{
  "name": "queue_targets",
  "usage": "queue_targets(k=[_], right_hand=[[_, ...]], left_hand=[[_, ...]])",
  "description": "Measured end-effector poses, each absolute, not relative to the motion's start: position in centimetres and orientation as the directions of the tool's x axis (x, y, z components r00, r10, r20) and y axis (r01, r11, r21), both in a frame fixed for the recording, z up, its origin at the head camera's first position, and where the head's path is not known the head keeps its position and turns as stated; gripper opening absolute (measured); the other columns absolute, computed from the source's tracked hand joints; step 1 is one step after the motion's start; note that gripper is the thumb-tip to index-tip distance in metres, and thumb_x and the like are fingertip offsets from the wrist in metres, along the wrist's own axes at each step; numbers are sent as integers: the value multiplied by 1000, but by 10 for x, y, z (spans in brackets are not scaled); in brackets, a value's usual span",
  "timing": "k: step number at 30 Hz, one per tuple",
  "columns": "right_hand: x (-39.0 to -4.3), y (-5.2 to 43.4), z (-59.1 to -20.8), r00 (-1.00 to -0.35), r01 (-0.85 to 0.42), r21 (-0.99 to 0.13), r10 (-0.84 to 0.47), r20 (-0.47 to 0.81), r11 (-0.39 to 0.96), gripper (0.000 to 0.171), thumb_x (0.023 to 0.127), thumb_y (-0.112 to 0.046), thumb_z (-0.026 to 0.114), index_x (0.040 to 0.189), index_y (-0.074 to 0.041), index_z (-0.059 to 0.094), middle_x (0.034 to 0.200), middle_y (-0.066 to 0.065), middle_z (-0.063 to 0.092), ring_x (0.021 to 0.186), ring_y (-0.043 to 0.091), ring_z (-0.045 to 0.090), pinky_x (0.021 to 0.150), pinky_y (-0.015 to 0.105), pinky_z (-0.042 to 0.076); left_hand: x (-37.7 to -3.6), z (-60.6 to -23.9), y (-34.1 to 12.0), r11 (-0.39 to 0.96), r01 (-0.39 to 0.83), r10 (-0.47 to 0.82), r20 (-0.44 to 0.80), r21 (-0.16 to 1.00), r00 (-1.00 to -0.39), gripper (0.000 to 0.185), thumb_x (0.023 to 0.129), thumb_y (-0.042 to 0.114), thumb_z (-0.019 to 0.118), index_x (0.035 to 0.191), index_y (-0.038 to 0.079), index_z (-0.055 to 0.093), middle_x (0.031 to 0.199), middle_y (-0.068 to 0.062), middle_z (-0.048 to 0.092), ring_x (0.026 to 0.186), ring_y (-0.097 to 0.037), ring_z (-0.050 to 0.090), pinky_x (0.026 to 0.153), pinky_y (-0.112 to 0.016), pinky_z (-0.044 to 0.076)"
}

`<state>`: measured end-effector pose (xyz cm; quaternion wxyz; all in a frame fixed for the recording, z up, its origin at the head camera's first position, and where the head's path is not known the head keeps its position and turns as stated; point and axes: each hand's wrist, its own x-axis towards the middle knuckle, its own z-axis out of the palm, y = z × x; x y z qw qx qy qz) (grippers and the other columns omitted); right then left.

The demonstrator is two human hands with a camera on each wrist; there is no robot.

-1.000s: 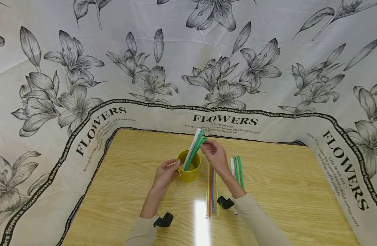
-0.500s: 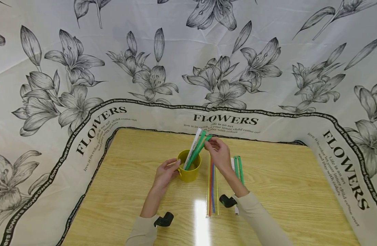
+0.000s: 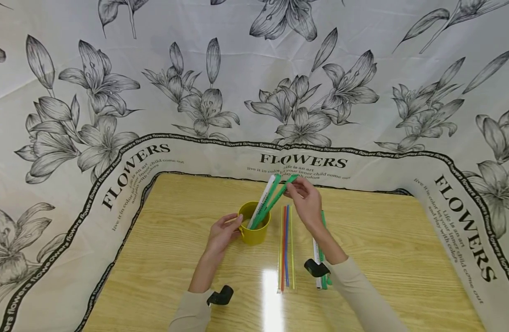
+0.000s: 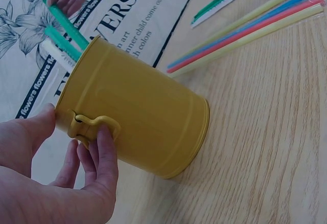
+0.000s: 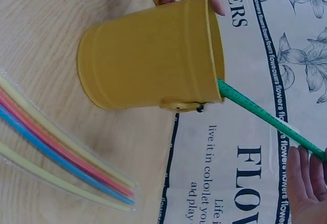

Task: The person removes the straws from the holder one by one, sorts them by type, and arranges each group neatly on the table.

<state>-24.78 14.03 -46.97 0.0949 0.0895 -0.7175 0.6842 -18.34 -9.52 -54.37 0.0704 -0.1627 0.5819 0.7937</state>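
A yellow metal bucket [image 3: 254, 235] with small side handles stands on the table. My left hand [image 3: 226, 234] holds it at the left, thumb by the rim and fingers at a handle [image 4: 94, 127]. Inside lean a white paper-wrapped straw [image 3: 263, 199] and a green wrapped straw [image 3: 273, 191]. My right hand [image 3: 306, 200] pinches the upper end of another green wrapped straw [image 5: 265, 116]. Its lower end is inside the bucket, hidden by the wall in the right wrist view.
Coloured straws [image 3: 286, 249] in clear wrap lie right of the bucket. Farther right, white and green wrapped straws [image 3: 319, 263] lie partly under my right forearm. A flower-printed cloth [image 3: 204, 161] rises behind the wooden table [image 3: 163, 258].
My right hand has moved right and slightly up, tilting its green straw away from the other straws in the bucket. The left hand and bucket have stayed nearly in place.
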Motion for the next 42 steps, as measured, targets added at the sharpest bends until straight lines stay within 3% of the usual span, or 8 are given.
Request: queue_targets(k=[6, 14, 24, 33, 42], right_hand=[[-247, 142, -457, -966, -258, -965, 9, 259, 44, 25, 102, 1, 60, 121, 17, 59, 111, 31, 62, 89, 16, 69, 85, 33, 60], [-244, 149, -453, -960, -278, -961, 25, 278, 15, 29, 104, -8, 61, 123, 14, 58, 113, 30, 61, 92, 14, 68, 86, 32, 60], [-248, 165, -453, -954, -263, -958, 180, 241, -111, 27, 105, -11, 60, 122, 10, 59, 102, 12, 59, 89, 21, 68, 84, 38, 60], [-245, 181, -459, -954, -220, -970, 229, 192, -100, 29, 104, -10, 62, 123, 12, 60, 100, 9, 63, 87, 18, 67, 79, 31, 61], [-237, 197, -474, -958, -161, -986, 248, 144, -48, 30, 102, -8, 64, 124, 12, 58, 93, 2, 67, 80, 11, 69, 73, 29, 62]], left_hand=[[-182, -542, -95, -326, -291, -82, -333, 900, -939, 48, 98, 21, 74, 134, -6, 58, 119, -22, 67, 83, -14, 69, 91, -36, 57], [-183, -543, -95, -324, -294, -81, -336, 899, -938, 48, 99, 22, 73, 135, -5, 57, 122, -23, 65, 84, -13, 69, 90, -34, 57], [-183, -545, -95, -324, -298, -81, -340, 898, -937, 48, 98, 24, 74, 134, -4, 58, 124, -25, 64, 85, -14, 69, 94, -39, 57], [-184, -544, -95, -318, -305, -75, -344, 898, -936, 47, 98, 24, 74, 134, -3, 59, 124, -25, 64, 87, -15, 69, 96, -41, 56], [-183, -545, -95, -315, -299, -73, -337, 901, -939, 49, 98, 25, 74, 134, -4, 58, 116, -18, 67, 85, -14, 69, 93, -37, 57]])
